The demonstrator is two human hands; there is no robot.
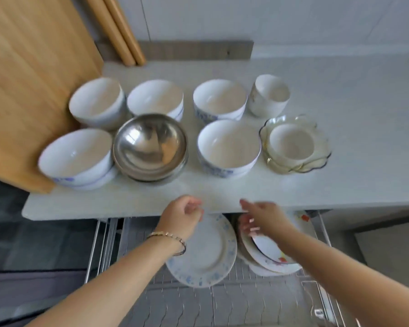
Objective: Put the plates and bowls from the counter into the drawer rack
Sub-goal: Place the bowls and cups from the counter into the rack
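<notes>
Right grip (257, 217) near racked plates (269, 252), bowls (229, 145) beyond

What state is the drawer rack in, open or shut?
Open: the drawer rack is pulled out below the counter edge, with a blue-speckled plate lying in it.

**Two bare hands reach forward, neither holding anything**

The left forearm (118, 277) and right forearm (328, 260) stretch up from the bottom of the frame, angling in toward the middle. The left hand (183, 212) is turned palm inward, its fingers loosely curled and gripping nothing; a chain bracelet (168, 238) circles the wrist. The right hand (261, 217), blurred, has its fingers extended and splayed toward the left. The hands are near each other, not touching.
</notes>
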